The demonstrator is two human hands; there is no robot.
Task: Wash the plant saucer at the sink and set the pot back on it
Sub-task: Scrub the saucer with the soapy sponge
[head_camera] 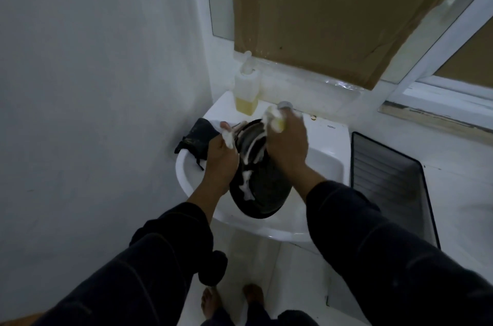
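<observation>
A: What is found nearest?

B: The round black plastic saucer (260,187) is held tilted inside the white ceramic basin (324,163), streaked with white foam.

A: How are the hands engaged?

B: The saucer's left rim is gripped by the left hand (220,157), fingers curled and foamy. A yellow sponge (276,119) is clenched in the right hand (286,145) and pressed to the saucer's upper edge.

A: And beyond?

B: A dark crumpled cloth (196,139) is draped on the basin's left rim; a clear soap bottle with yellow liquid (246,92) is set behind.

A: Progress?

B: Scrubbing is judged under way. Rinsing remains, then replacing the pot, which is not seen.
</observation>
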